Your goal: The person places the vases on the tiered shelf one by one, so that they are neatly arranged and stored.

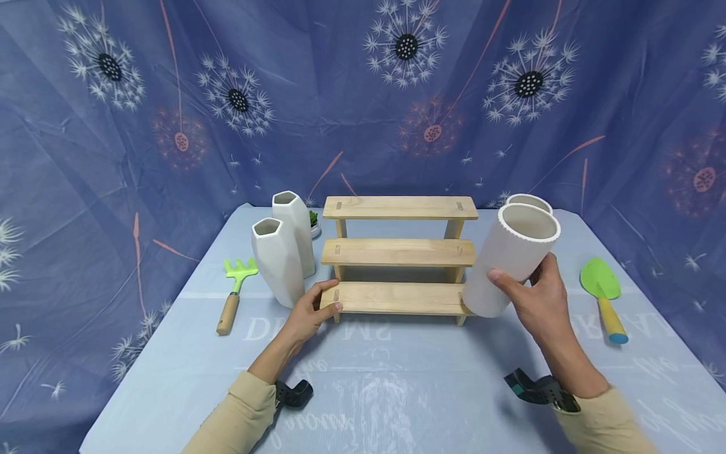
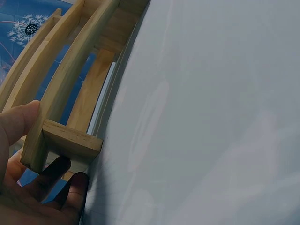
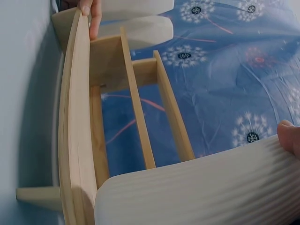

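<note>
We see the ribbed white vase (image 1: 496,271) tilted at the right end of the wooden shelf (image 1: 397,252), gripped by our right hand (image 1: 543,299). Our left hand (image 1: 309,316) pinches the shelf's lower left end. Left of the shelf stand two faceted vases (image 1: 278,261); right of it lies a trowel (image 1: 602,284).

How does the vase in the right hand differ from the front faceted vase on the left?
Mouth: the held vase has a wide, round opening; the front faceted vase has a smaller, angular one.
Surface: the held vase is ribbed; the front faceted vase has flat faces.
Support: the right hand grips the held vase; the front faceted vase stands on the table.
Both are white and open at the top.
</note>
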### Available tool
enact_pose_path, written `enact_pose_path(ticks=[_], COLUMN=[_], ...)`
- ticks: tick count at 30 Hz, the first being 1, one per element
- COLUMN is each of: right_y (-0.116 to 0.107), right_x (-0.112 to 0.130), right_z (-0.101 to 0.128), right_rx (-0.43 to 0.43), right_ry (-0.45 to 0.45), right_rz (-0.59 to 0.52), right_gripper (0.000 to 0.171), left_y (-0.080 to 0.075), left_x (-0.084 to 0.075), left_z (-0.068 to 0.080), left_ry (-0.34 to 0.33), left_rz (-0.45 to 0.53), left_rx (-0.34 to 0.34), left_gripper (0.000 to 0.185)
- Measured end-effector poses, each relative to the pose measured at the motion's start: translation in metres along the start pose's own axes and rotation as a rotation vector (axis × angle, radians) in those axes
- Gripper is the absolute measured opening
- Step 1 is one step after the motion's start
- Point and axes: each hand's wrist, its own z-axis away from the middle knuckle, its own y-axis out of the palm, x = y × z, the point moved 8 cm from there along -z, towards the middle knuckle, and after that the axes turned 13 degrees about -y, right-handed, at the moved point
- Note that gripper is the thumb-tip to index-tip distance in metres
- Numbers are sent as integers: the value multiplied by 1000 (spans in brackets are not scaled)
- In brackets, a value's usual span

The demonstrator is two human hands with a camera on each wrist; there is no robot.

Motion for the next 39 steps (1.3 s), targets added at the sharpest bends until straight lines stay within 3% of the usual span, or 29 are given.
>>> enact_pose_path(ticks=[30,39], right_y=[46,58], right_x=[18,16], right_z=[-5,-7], right_rx=[119,139], right_ry=[-89,-71], right_rz=[-139,-160], right_gripper=[82,82], left_y=[-1,-1], left_x=[0,0], left_z=[0,-2], left_ry=[0,7], left_rz=[-21,-21], left_rx=[-16,-10], left_gripper=[54,54])
